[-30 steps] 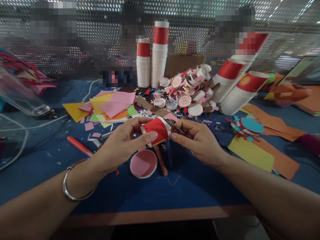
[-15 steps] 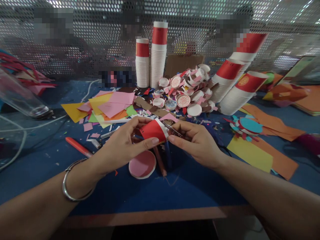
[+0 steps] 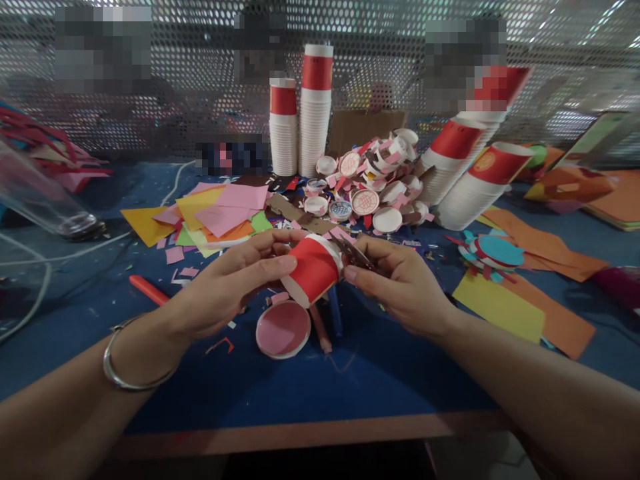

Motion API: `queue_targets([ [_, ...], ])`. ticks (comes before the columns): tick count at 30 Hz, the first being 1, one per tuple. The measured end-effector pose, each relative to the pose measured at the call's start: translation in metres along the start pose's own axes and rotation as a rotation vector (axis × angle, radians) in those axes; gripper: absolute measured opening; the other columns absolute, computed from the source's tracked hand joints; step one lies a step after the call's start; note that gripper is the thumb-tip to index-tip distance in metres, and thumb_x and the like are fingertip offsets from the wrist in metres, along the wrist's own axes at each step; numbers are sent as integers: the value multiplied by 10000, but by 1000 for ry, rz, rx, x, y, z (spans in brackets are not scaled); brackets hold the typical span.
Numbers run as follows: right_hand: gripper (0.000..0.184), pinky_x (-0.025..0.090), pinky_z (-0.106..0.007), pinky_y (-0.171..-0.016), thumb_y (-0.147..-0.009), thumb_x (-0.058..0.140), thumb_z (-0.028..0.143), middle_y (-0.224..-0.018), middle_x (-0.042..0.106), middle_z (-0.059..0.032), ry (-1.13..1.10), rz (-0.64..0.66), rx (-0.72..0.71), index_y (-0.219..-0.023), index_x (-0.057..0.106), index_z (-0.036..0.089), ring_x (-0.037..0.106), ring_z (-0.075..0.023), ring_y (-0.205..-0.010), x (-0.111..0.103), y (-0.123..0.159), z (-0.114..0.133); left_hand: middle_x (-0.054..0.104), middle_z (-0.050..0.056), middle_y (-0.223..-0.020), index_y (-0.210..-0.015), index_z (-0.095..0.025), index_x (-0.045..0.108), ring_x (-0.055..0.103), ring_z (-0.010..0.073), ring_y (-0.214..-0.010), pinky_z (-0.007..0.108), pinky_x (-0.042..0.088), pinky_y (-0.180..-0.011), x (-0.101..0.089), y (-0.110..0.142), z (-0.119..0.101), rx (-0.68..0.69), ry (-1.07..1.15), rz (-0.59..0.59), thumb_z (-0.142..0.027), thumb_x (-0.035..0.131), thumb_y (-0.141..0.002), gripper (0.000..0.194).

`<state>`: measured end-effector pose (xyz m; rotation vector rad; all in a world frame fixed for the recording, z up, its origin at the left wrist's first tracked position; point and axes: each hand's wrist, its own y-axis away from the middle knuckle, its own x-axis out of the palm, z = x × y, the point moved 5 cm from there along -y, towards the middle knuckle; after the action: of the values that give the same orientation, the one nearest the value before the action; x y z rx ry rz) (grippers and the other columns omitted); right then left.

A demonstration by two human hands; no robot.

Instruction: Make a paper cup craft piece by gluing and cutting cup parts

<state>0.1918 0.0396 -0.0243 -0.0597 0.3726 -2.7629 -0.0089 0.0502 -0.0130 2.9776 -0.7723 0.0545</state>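
The person's L hand (image 3: 225, 283) has its fingers round a tilted red-and-white paper cup (image 3: 315, 270) above the desk (image 3: 400, 373); R hand (image 3: 405, 283) grips dark metal scissors (image 3: 356, 255) at its white edge. Prob. best: steady cup w/o crushing, short snips, L fingertips clear of blades. Upright red-and-white paper-cup stacks (image 3: 317, 120), approx 12 o'clock, hold nested cups; clear cylindrical container (image 3: 40, 190), 10 o'clock, contents can't tell
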Motion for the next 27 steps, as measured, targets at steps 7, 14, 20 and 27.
queue_targets([
  [7, 106, 217, -260, -459, -913, 753, 251, -668, 474, 69, -149, 51, 59, -929, 682, 174, 279, -58, -500, 1, 1, -5, 685, 88, -1281, -1309, -249, 605, 679, 251, -1102, 357, 564, -909, 1, 2, -1, 4, -131, 145, -420, 786, -882, 495],
  [14, 122, 208, -262, -456, -902, 766, 259, -676, 498, 61, -148, 30, 60, -918, 686, 168, 282, -61, -505, 0, 0, -5, 684, 89, -1217, -1269, -221, 556, 687, 226, -1039, 318, 571, -853, 3, 1, -3, 87, -238, 156, -365, 868, -802, 579],
  [20, 154, 188, -262, -443, -907, 770, 284, -637, 460, 75, -132, 42, 100, -928, 680, 161, 276, -56, -487, 1, 1, -7, 679, 62, -1117, -1226, -209, 581, 685, 207, -976, 297, 569, -820, 2, 3, -8, 175, -353, 91, -357, 851, -812, 516],
  [27, 181, 210, -255, -464, -911, 764, 310, -622, 446, 78, -87, 67, 147, -879, 656, 168, 288, -58, -493, 4, 2, -9, 708, 62, -1059, -1185, -202, 620, 683, 210, -927, 279, 542, -743, 1, 4, -7, 135, -400, 67, -439, 819, -834, 467],
])
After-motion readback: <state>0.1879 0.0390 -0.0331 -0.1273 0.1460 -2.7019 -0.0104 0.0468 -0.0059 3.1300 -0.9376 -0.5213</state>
